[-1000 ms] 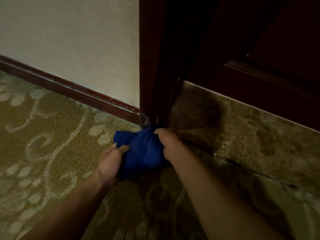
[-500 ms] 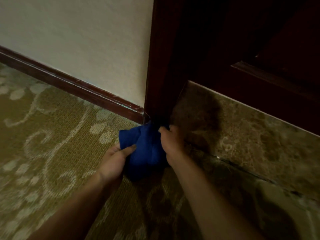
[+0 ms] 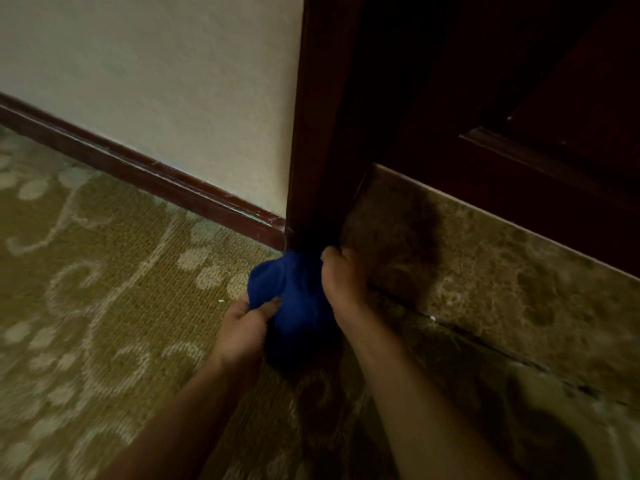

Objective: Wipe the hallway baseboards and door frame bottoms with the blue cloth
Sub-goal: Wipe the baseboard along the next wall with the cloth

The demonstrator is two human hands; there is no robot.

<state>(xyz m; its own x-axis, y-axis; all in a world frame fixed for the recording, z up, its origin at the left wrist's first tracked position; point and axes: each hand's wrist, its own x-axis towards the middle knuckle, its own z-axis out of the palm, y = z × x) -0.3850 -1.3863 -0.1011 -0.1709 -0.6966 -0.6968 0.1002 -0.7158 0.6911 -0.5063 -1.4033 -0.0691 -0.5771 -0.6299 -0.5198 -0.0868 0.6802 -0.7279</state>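
The blue cloth is bunched up on the floor, pressed against the foot of the dark wooden door frame. My right hand grips the cloth's right side, knuckles at the frame's base. Lower left, my left hand pinches the cloth's near edge with thumb on top. The dark red baseboard runs along the pale wall from the left edge to the frame. The very bottom of the frame is hidden behind the cloth.
Patterned olive carpet covers the floor on the left. A brown marble threshold lies right of the frame, under a dark wooden door. A seam runs between carpet and marble.
Both hands have pushed the cloth forward, from just short of the frame to tight against its base. The cloth is more bunched. The view has shifted left, so the frame sits further right.
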